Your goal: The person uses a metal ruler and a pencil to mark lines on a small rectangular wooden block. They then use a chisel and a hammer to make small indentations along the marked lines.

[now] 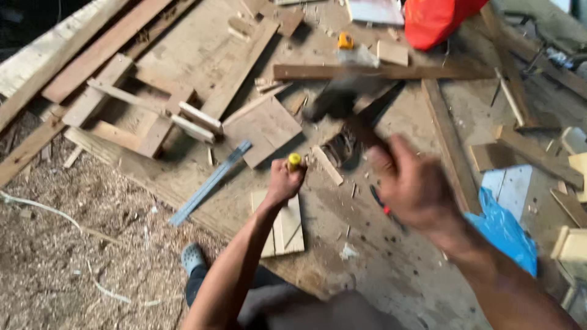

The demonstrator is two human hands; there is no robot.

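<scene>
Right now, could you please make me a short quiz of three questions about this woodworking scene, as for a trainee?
1. True or false: the right hand holds a hammer.
2. What colour is the top of the tool in the left hand?
A. yellow
B. green
C. white
3. Fill in: the light wooden board lies just below the left ____.

Key:
1. True. The hammer is raised and blurred.
2. A. The tool's yellow top shows above the fist.
3. hand.
</scene>
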